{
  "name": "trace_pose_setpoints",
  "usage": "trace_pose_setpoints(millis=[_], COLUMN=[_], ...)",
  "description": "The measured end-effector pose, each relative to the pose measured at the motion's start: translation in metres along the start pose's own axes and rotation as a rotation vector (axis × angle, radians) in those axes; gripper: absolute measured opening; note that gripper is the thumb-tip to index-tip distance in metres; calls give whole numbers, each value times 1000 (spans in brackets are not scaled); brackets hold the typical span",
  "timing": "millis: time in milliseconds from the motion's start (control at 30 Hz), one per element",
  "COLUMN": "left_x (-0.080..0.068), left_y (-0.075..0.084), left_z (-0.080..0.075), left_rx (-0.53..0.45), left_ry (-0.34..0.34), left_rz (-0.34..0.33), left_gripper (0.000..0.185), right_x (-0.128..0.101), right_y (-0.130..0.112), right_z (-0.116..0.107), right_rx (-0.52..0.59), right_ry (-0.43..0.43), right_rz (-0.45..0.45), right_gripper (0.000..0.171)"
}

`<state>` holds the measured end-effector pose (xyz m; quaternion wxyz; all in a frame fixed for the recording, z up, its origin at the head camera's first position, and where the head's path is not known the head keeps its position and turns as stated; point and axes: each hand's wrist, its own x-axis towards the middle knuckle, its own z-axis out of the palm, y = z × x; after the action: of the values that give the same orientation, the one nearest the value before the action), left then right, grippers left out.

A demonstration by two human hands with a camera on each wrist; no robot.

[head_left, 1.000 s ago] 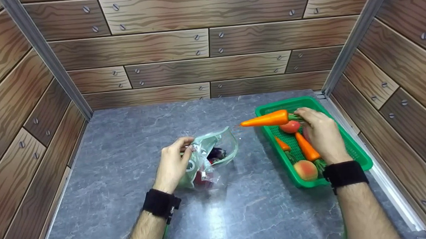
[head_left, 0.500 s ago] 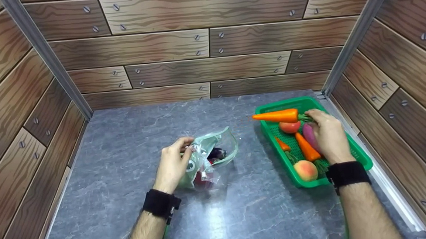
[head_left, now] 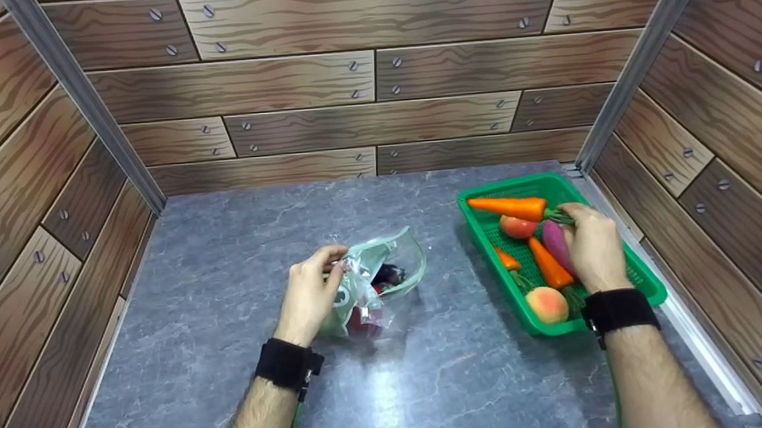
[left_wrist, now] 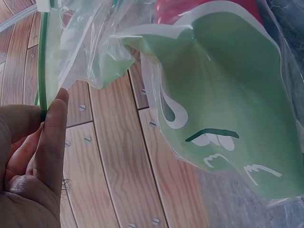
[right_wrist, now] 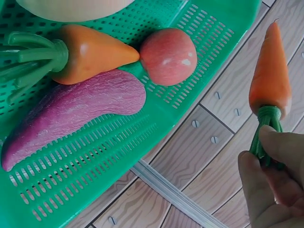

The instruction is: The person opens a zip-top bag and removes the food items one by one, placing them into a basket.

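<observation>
The right hand (head_left: 593, 248) pinches the green stalk of a big carrot (head_left: 507, 207) between its thumb and fingers. The carrot is over the far end of the green basket (head_left: 643, 285), with its tip pointing left. From the head view it is hard to tell if the carrot touches the basket or hangs just above it. In the right wrist view the carrot (right_wrist: 270, 76) stands clear of the basket wall (right_wrist: 223, 28), and the fingers (right_wrist: 280, 156) cover the end of the stalk.

Inside the basket lie a red round fruit (head_left: 517, 227), a purple long vegetable (head_left: 556, 246), two smaller carrots (head_left: 548, 264) and a peach (head_left: 547, 305). The right hand hides part of the purple one and the right side of the basket floor. The basket sits on the right of the grey table (head_left: 228, 303).

The left hand (head_left: 308, 294) holds the near edge of a clear plastic bag (head_left: 375, 277) in the middle of the table, with the fingers curled on the rim. The bag's mouth faces right. Something dark and something red are inside, but the crinkled plastic makes them hard to make out. In the left wrist view a thumb and finger (left_wrist: 50, 137) pinch the green rim strip (left_wrist: 42, 61), and the bag (left_wrist: 218, 104) fills most of the picture, cut off at the edges.
</observation>
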<state>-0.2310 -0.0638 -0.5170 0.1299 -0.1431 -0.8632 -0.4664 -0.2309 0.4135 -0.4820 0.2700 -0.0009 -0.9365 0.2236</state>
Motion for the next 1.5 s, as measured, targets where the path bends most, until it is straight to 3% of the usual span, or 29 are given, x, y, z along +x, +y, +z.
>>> trace_pose_setpoints(millis=[533, 800, 1367, 1500], left_x=[-1, -1, -1, -1], left_y=[-1, -1, -2, -1], left_z=[-1, -1, 0, 0], left_rx=[-5, -12, -5, -9], left_ry=[-3, -8, -13, -14], left_rz=[-9, -18, -30, -33], left_gripper=[29, 29, 30, 29], right_x=[-2, -4, -7, -6], right_y=[7, 8, 8, 6], right_z=[9, 11, 9, 8], right_rx=[-85, -109, -126, -123], right_ry=[-62, -179, -387, -406], right_rz=[163, 219, 224, 231], right_gripper=[33, 35, 27, 34])
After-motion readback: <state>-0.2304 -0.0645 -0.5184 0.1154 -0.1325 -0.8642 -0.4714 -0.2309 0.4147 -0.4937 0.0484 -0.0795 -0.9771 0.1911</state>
